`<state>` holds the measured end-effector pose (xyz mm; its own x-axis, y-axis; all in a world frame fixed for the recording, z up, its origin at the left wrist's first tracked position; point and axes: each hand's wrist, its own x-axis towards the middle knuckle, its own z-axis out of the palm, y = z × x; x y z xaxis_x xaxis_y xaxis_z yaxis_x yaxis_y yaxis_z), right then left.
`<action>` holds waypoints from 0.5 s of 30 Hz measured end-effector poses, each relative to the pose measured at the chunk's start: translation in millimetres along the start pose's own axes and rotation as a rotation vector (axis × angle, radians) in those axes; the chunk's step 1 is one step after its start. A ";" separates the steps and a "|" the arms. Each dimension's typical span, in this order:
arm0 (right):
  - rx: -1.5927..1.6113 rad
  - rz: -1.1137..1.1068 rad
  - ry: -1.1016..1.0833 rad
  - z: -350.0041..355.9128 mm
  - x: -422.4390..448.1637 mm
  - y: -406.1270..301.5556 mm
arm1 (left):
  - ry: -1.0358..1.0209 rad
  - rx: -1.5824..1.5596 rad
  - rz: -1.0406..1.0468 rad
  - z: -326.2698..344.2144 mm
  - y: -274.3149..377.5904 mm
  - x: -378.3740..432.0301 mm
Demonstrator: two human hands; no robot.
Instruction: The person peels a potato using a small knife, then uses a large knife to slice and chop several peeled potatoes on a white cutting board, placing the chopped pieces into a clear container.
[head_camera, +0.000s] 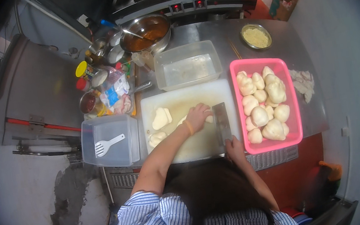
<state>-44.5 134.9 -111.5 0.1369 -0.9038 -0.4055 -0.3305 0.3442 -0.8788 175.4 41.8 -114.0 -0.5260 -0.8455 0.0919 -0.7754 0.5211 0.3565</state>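
My right hand (235, 149) grips the handle of a Chinese cleaver (222, 123), whose broad blade stands over the right part of a white cutting board (186, 95). Just left of the blade, my left hand (198, 116) presses down on a pale peeled vegetable piece (209, 118), its fingers covering most of it. Another pale piece (182, 121) shows partly behind that hand. Cut pale slices (160, 118) lie at the board's left side, with a further pale lump (157, 138) below them. A pink basket (296, 110) of peeled whole lumps (259, 116) stands right of the board.
A translucent tub (188, 64) stands behind the board. At left, another tub (130, 129) holds a white slotted spatula (108, 145). Seasoning containers crowd the back left near a steel bowl of reddish sauce (152, 35). A bowl of shreds (256, 37), chopsticks (235, 48) and a cloth (303, 84) lie right.
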 end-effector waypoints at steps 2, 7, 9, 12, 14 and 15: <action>0.017 0.029 0.005 0.6 -0.9 2.4 | -0.209 -0.080 -0.217 -10.9 -2.4 13.9; -0.097 -0.134 0.060 8.6 6.4 30.0 | 0.009 -0.480 -0.444 -31.1 -27.1 -1.5; -0.072 -0.113 0.056 7.5 7.5 35.2 | -0.023 -0.610 -0.561 -43.0 -34.7 -14.4; -0.071 -0.029 0.039 6.5 5.9 29.2 | -0.131 -0.581 -0.634 -41.1 -41.7 -37.7; -0.091 0.035 0.027 10.4 6.0 26.3 | -0.114 -0.382 -0.551 -32.5 -42.9 -56.9; -0.076 0.015 0.037 11.4 5.5 25.0 | -0.114 -0.383 -0.550 -29.8 -40.4 -61.9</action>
<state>-41.4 141.4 -138.6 0.0975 -0.9078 -0.4078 -0.4020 0.3389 -0.8506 249.7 69.6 -106.4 -0.1404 -0.9473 -0.2880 -0.7731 -0.0768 0.6296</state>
